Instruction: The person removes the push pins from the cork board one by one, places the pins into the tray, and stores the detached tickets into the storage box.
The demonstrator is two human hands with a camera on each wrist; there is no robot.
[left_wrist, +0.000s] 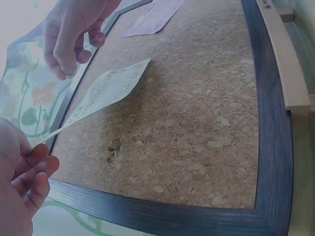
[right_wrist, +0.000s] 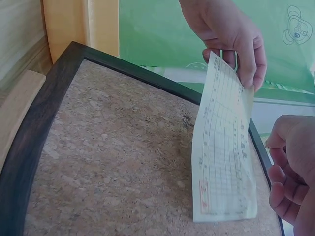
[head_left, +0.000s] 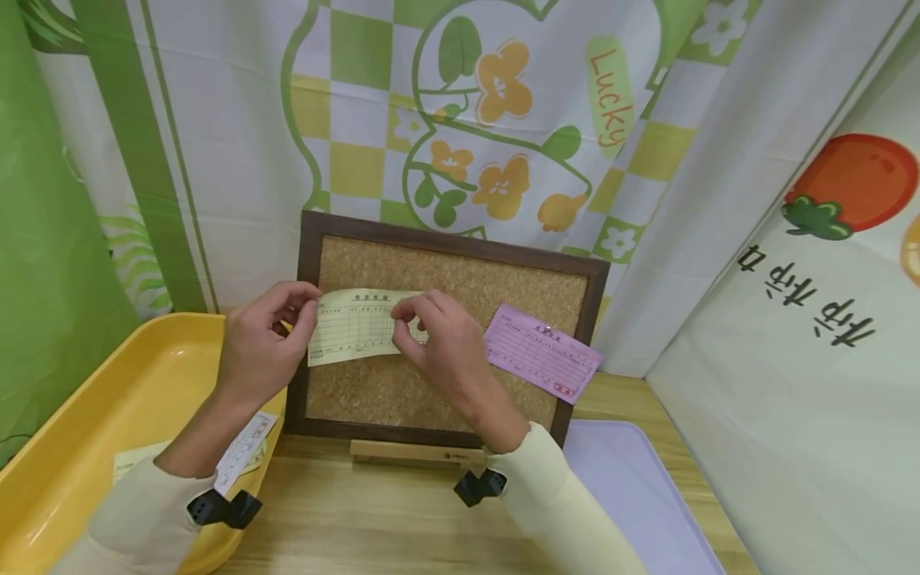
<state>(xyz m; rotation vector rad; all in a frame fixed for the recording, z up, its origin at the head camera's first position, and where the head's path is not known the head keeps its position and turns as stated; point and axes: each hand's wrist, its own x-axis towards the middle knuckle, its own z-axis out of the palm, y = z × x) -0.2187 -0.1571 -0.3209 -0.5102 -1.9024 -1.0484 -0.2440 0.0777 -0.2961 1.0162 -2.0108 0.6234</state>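
Note:
My left hand (head_left: 262,343) pinches the left edge of a pale yellow printed receipt slip (head_left: 352,329), held in front of the cork board (head_left: 424,391). The slip's free end stands off the cork in the left wrist view. My right hand (head_left: 449,351) overlaps the slip's right part in the head view, while the right wrist view shows this hand (right_wrist: 295,167) beside the slip. A tiny tack (right_wrist: 267,145) shows between its thumb and forefinger. Further right, a purple receipt slip (head_left: 539,355) hangs tilted, with a tack at its top, overlapping the dark frame.
A yellow tray (head_left: 144,371) with several slips stands left of the board. A lavender tray (head_left: 625,471) lies at the right. The board leans on a wooden ledge (head_left: 417,453) on the table, with a patterned curtain (head_left: 237,120) behind.

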